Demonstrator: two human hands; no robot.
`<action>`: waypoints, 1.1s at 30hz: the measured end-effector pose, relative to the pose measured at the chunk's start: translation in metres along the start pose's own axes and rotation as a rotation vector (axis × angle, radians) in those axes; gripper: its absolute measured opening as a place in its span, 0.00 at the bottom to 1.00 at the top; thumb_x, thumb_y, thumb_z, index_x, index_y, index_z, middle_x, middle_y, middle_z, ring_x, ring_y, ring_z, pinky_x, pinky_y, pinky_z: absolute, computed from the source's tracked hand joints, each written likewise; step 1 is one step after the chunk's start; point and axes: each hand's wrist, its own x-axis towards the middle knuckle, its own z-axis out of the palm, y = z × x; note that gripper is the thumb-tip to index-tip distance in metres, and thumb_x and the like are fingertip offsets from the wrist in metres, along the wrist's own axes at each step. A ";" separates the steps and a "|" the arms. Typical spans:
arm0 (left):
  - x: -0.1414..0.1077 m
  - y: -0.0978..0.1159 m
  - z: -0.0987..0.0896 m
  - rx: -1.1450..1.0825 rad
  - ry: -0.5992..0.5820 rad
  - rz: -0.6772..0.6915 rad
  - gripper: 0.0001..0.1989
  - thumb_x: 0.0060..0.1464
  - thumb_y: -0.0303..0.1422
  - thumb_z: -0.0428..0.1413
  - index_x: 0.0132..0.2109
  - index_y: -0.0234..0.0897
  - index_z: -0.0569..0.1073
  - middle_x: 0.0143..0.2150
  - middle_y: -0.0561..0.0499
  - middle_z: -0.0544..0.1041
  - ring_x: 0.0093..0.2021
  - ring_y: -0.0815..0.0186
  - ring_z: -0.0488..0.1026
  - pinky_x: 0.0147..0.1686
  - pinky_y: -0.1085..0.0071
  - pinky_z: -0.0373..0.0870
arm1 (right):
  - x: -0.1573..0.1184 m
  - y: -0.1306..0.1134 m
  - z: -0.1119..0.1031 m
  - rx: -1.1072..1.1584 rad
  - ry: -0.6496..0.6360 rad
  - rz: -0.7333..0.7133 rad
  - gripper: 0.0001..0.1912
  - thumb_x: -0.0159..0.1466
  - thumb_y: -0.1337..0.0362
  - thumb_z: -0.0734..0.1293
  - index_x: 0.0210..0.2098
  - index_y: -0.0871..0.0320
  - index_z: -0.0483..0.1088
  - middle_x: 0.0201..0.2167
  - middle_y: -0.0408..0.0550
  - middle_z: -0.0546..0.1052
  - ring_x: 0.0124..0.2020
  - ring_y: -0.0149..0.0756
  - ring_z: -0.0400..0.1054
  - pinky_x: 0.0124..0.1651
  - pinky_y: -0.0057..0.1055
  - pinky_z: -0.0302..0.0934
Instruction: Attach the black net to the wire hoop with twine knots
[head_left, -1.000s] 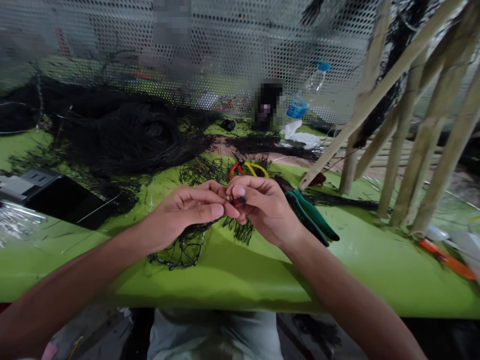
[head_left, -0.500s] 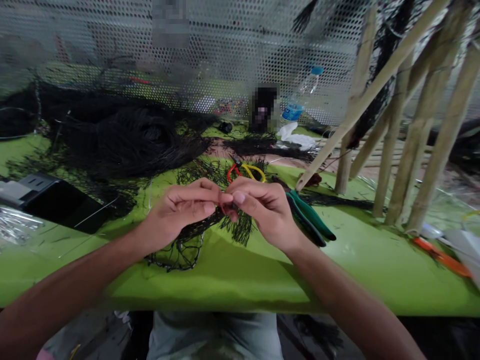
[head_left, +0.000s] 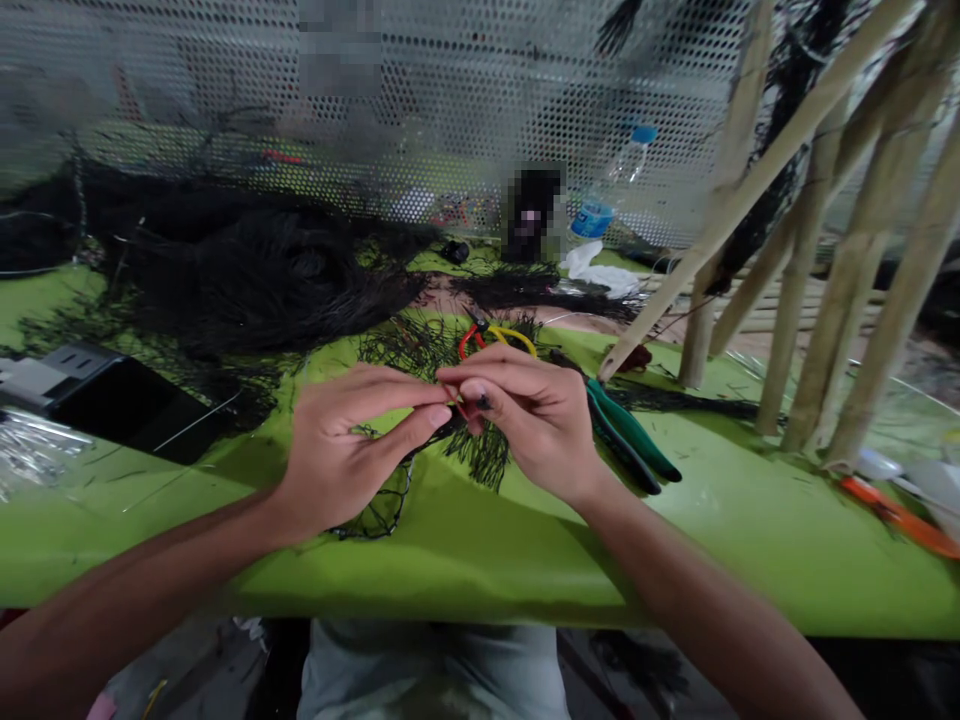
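Note:
Near the middle of the green table (head_left: 480, 560), my left hand (head_left: 352, 440) pinches with thumb and fingertips at a thin reddish strand (head_left: 452, 394). My right hand (head_left: 525, 415) meets it fingertip to fingertip, closed on the same strand and a small dark bit beside its thumb. What the dark bit is cannot be made out. A piece of black netting with a wire edge (head_left: 390, 505) lies beneath and beside my left hand. Just behind my fingers are scissors with red and yellow handles (head_left: 510, 335), and green-handled pliers (head_left: 630, 435) lie right of my right hand.
A black net heap (head_left: 247, 265) fills the back left, with a black device (head_left: 135, 405) in front. Wooden poles (head_left: 817, 300) stand at the right, beside an orange tool (head_left: 896, 515). A plastic bottle (head_left: 596, 205) stands near the perforated panel (head_left: 450, 90).
My left hand has turned and its thumb and fingers have spread wider behind the fingertips. The reddish strand shows more clearly between the hands. The whole view has shifted slightly.

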 end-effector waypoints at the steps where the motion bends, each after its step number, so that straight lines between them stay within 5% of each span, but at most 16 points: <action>1: 0.001 0.001 0.000 0.012 -0.008 -0.012 0.05 0.63 0.29 0.67 0.44 0.46 0.86 0.39 0.56 0.87 0.37 0.69 0.83 0.40 0.71 0.79 | -0.001 0.001 0.000 -0.026 0.014 -0.015 0.09 0.71 0.65 0.72 0.47 0.51 0.86 0.40 0.45 0.81 0.26 0.22 0.71 0.28 0.22 0.71; 13: 0.011 0.002 0.000 -0.352 -0.091 -0.358 0.07 0.56 0.27 0.69 0.38 0.47 0.88 0.36 0.56 0.87 0.36 0.65 0.85 0.38 0.74 0.83 | 0.001 0.005 0.005 -0.102 -0.009 -0.128 0.10 0.72 0.63 0.72 0.51 0.50 0.84 0.39 0.45 0.83 0.30 0.23 0.72 0.30 0.20 0.71; 24: 0.005 0.002 0.004 -0.198 0.017 -0.242 0.07 0.54 0.24 0.66 0.33 0.42 0.83 0.31 0.57 0.84 0.31 0.69 0.79 0.35 0.71 0.76 | -0.001 0.007 0.010 -0.050 -0.010 -0.017 0.17 0.76 0.52 0.66 0.57 0.54 0.75 0.40 0.45 0.77 0.34 0.27 0.71 0.33 0.24 0.70; 27: 0.004 0.000 0.004 -0.172 0.026 -0.216 0.07 0.54 0.22 0.64 0.34 0.40 0.81 0.31 0.57 0.82 0.31 0.70 0.78 0.35 0.72 0.74 | -0.004 0.008 0.009 -0.178 0.136 -0.222 0.21 0.76 0.49 0.62 0.62 0.52 0.69 0.45 0.49 0.73 0.37 0.33 0.70 0.38 0.34 0.72; 30: 0.003 -0.002 0.003 -0.157 0.033 -0.171 0.07 0.55 0.22 0.64 0.35 0.40 0.80 0.32 0.57 0.82 0.32 0.71 0.77 0.34 0.73 0.73 | -0.007 0.007 0.009 -0.403 0.158 -0.539 0.24 0.68 0.54 0.69 0.62 0.53 0.68 0.45 0.51 0.75 0.39 0.39 0.70 0.39 0.40 0.73; 33: 0.003 -0.001 0.002 -0.142 0.048 -0.117 0.09 0.55 0.20 0.63 0.36 0.40 0.79 0.33 0.58 0.81 0.34 0.72 0.77 0.36 0.74 0.73 | -0.010 0.003 0.013 -0.518 0.117 -0.501 0.26 0.65 0.68 0.72 0.61 0.50 0.68 0.45 0.49 0.80 0.39 0.38 0.74 0.37 0.38 0.74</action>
